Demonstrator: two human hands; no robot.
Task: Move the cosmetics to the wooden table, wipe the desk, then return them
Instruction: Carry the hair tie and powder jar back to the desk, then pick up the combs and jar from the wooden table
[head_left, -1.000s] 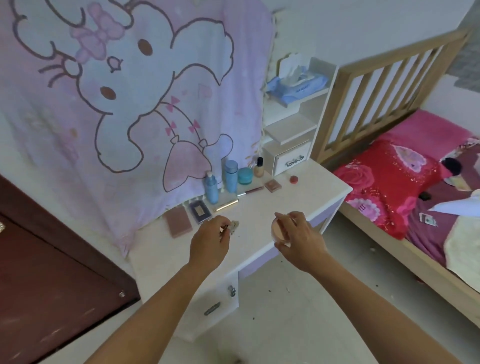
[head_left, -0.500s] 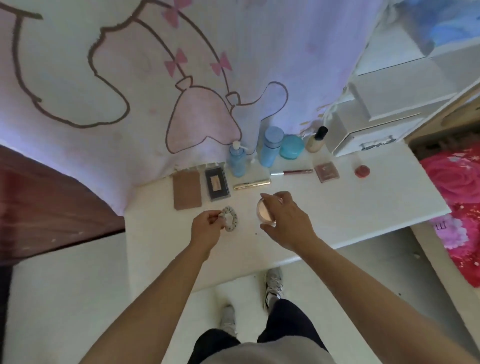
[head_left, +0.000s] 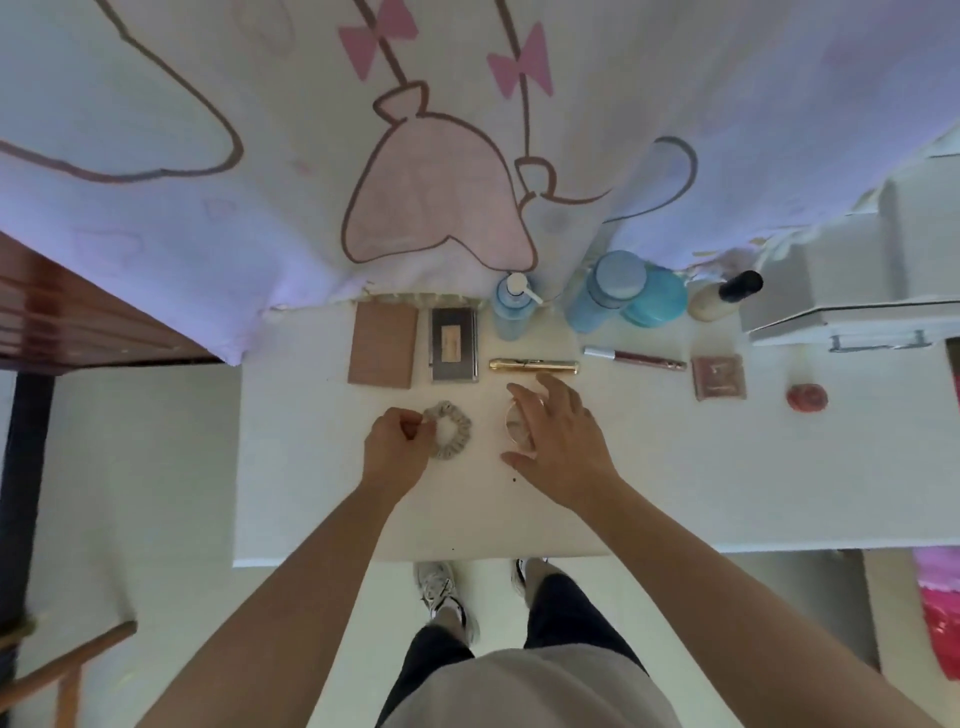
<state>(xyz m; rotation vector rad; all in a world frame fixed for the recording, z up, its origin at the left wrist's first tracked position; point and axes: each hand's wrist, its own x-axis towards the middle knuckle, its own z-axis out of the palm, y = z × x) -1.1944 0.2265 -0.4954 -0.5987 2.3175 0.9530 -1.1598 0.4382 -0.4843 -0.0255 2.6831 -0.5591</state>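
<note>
— Hands first: what are they doing?
— Left hand (head_left: 395, 447) pinches the left edge of a grey scrunchie (head_left: 453, 415), which lies flat on the white desk (head_left: 675, 493). Right hand (head_left: 566, 447) arches over a round compact (head_left: 517, 434), forefinger behind it and thumb in front. Whether it grips, I cannot tell.
— And the other cosmetics?
— Beyond both hands, in a row: brown palette (head_left: 383, 345), grey case (head_left: 453, 345), gold tube (head_left: 535, 365) just behind the right fingertips, lip gloss (head_left: 636, 358), square compact (head_left: 719, 376), red pot (head_left: 806, 397). Blue bottles (head_left: 605, 293), a teal jar (head_left: 657, 306) and a dark-capped bottle (head_left: 724, 299) stand against the cartoon-printed cloth (head_left: 311, 208).
— The room?
— Dark wooden table (head_left: 62, 322) at left, white drawer unit (head_left: 857, 291) at right, pale floor (head_left: 130, 493) below.
</note>
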